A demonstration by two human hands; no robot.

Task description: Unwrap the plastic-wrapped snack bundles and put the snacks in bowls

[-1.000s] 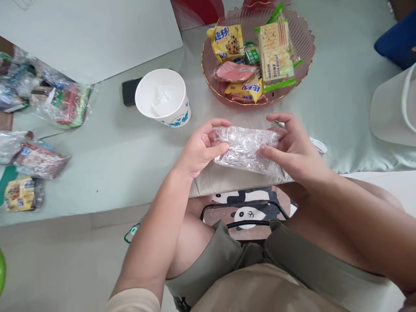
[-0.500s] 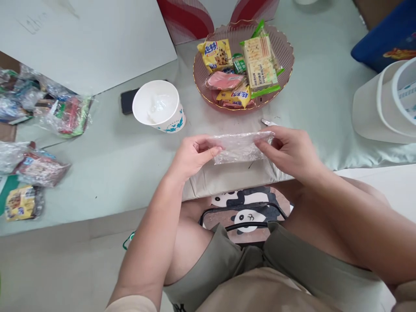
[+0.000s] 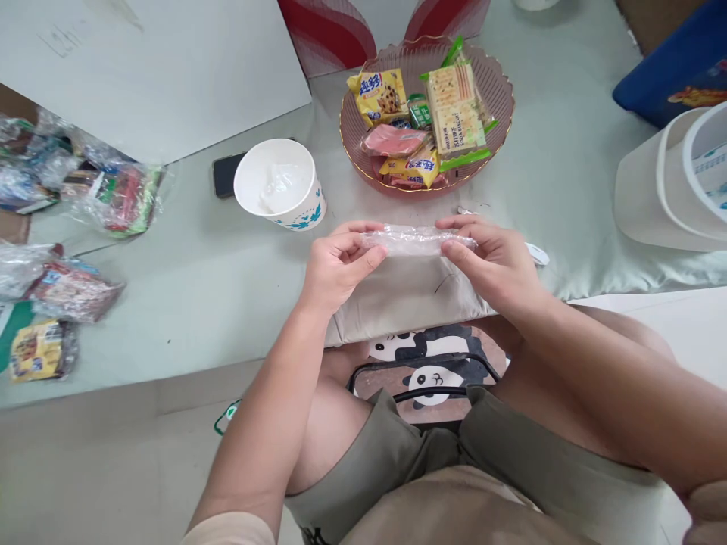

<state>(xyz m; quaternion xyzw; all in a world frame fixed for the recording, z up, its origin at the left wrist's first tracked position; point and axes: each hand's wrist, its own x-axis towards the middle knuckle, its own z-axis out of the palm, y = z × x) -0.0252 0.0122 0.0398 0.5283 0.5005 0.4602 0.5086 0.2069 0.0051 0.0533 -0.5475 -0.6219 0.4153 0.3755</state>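
Both hands pinch a clear plastic bag [image 3: 413, 242] by its two ends, a little above the table's front edge. My left hand [image 3: 344, 265] grips its left end between thumb and fingers; my right hand [image 3: 491, 257] grips the right end in the same way. Stretched between them, the bag looks like a narrow, crinkled strip. To the left stands a white paper cup [image 3: 304, 208] with crumpled clear plastic [image 3: 284, 185] inside. Beyond the hands sits a pink ribbed bowl [image 3: 355, 155] with several wrapped snacks, among them a soda biscuit pack [image 3: 454, 106].
A phone [image 3: 224, 175] lies behind the cup. Several plastic-wrapped snack packs [image 3: 73, 291] are spread at the left. A white box [image 3: 170, 68] stands at the back left, a white bucket [image 3: 641, 182] at the right. Beside my right hand lies a white object [image 3: 537, 254].
The plastic bag has gone from a wider, flat sheet to a narrower strip, folded or rolled between my fingers. More of the white object by my right hand now shows.
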